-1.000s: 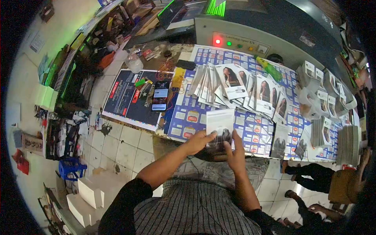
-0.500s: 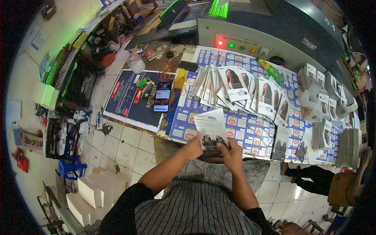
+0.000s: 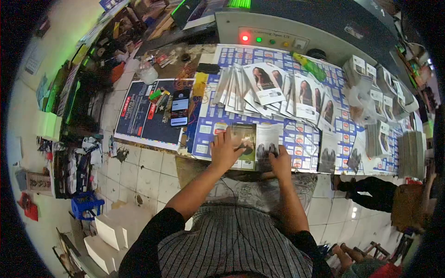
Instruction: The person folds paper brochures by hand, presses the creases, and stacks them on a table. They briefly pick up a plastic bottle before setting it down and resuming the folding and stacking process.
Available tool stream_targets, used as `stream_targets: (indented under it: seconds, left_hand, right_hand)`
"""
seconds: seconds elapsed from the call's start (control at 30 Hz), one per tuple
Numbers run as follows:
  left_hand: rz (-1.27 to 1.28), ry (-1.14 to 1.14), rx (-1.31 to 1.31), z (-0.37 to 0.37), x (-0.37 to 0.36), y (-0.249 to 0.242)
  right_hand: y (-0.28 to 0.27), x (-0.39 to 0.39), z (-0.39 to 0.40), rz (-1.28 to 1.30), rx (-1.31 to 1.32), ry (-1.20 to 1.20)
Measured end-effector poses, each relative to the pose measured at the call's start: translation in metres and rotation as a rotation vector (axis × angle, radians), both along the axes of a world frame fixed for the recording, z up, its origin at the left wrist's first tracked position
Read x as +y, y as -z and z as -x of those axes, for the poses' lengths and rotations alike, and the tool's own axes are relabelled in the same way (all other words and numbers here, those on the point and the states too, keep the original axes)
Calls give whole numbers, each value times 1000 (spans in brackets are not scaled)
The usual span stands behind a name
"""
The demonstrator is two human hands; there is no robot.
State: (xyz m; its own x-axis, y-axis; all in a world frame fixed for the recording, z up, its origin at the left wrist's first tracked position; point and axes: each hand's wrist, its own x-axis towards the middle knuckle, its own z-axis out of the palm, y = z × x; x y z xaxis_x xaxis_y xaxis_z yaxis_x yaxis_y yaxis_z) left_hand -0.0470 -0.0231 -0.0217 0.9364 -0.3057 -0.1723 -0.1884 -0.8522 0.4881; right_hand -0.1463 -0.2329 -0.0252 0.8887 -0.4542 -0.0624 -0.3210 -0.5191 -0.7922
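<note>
At the table's front edge lies a white printed packaging card (image 3: 267,136) with small text and dark pictures at its lower end. My right hand (image 3: 280,163) pinches this card at its lower right edge, thumb on top. Directly left of the card, edge to edge with it, is an olive-brown printed panel (image 3: 249,160). My left hand (image 3: 224,152) rests over that panel's left side with fingers spread, covering part of it. Beyond both hands a fanned heap of white packaging cards (image 3: 262,83) with a person's picture spreads over the blue printed sheet (image 3: 208,134).
A phone (image 3: 181,109) lies on a dark printed sheet (image 3: 134,113) to the left. Stacks of packaging cards (image 3: 410,153) and a plastic bag (image 3: 362,103) stand at the right. Behind is a grey machine (image 3: 324,44) with lit buttons. Another person's legs (image 3: 371,193) show at right.
The card has come down from my two-handed hold to the table edge, and the olive-brown panel now shows beside it. My left hand has moved left and spread its fingers. The view has shifted.
</note>
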Motion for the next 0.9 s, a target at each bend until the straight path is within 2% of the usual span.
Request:
stream_targets:
  seconds: [0.07,0.1,0.13,0.2,0.23,0.3,0.33,0.4,0.43,0.47,0.57,0.6,0.67,0.7,0.73,0.8,0.83,0.9]
  left_hand:
    - [112,319,-266,-2,-5,20]
    - [113,320,-266,-2,-6,25]
    - [75,440,-287,-2,-8,30]
    - [0,680,-327,-1,-13,27]
    - [-65,663,-350,1,-16,26]
    - [-32,668,-396,3,-17,24]
    - [-3,667,-445,4,-17,24]
    - [9,658,-462,4,-17,24]
    - [20,657,-479,4,-17,24]
    - [31,656,-496,4,-17,24]
    - [-104,710,-388,-1,-18,26]
    - [-106,702,-390,-5,-20,29]
    - [20,678,-275,-10,-25,28]
    - [111,615,-192,-5,-25,11]
    - [114,614,-194,-10,-22,20]
    - [-79,816,-209,-25,-12,42]
    - [-78,818,-210,-27,-4,45]
    - [-21,448,-358,-28,12,37]
  right_hand:
    - [-1,1,2,30,35,48]
    - [2,-2,3,-4,25,28]
    - [3,-5,4,-5,25,29]
    - [-2,-9,5,-413,-61,-70]
    - [-4,-13,6,-411,-61,-66]
    - [-30,-16,4,-1133,36,181]
    - [-19,-19,4,-1133,38,186]
    - [-22,-19,-6,-1069,57,123]
    - [-28,-28,-3,-956,200,127]
    - [-22,-27,-6,-959,201,128]
    - [0,-21,-17,-142,59,-381]
    - [0,-15,-20,-141,58,-389]
    - [1,2,-24,490,-215,-432]
    - [4,5,-27,496,-204,-436]
    - [8,6,-29,499,-204,-437]
    - [16,6,-29,543,-156,-423]
    - [19,5,-29,545,-156,-420]
    - [20,6,-30,491,-86,-420]
